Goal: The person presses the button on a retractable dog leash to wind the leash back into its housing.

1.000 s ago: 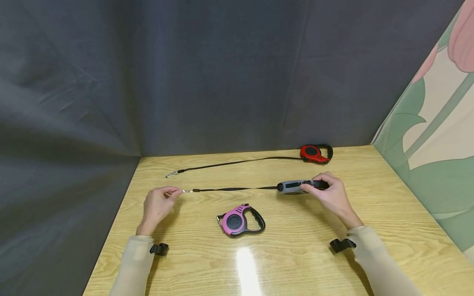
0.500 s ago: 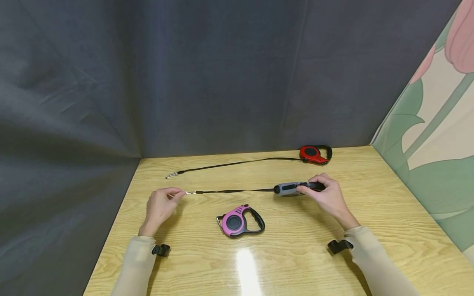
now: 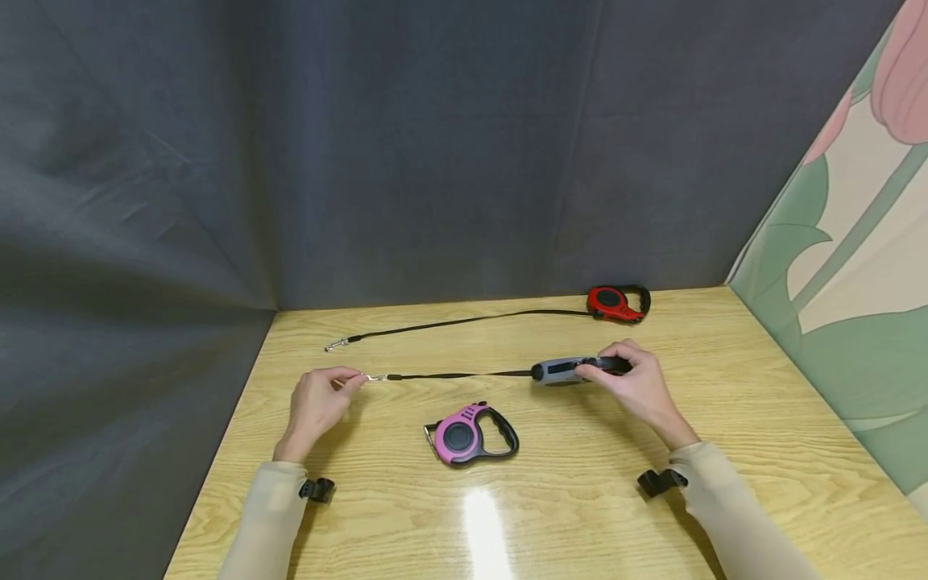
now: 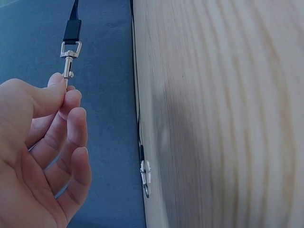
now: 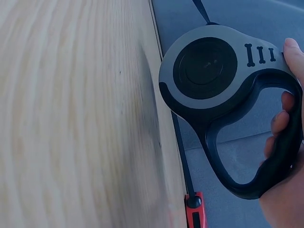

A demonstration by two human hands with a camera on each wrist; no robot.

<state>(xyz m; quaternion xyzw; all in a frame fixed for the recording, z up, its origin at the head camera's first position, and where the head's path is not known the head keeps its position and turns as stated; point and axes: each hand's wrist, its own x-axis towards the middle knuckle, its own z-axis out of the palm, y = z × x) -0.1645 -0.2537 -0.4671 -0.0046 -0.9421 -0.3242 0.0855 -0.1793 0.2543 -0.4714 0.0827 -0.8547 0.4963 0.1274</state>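
My right hand (image 3: 638,383) grips the black handle of a grey retractable dog leash (image 5: 205,66), held on edge above the table. Thumb and fingertips of my left hand (image 3: 319,403) pinch the metal snap hook (image 4: 69,61) at the end of its black strap (image 3: 457,374). That strap spans between the two hands, slightly twisted. Nearer to me, a pink retractable leash (image 3: 458,435) lies flat, its hook drawn up against the casing. Behind the grey one rests a red retractable leash (image 3: 609,298), its strap pulled out leftward to a metal snap hook (image 3: 337,344).
The light wood table (image 3: 580,515) carries all three leashes. A dark grey cloth (image 3: 435,161) rises at its back and left edges. Along the right edge stands a flower-patterned panel (image 3: 855,290).
The grey leash and my right hand have shifted a little to the left. My left hand with the hook has moved slightly right, so the strap between them is shorter.
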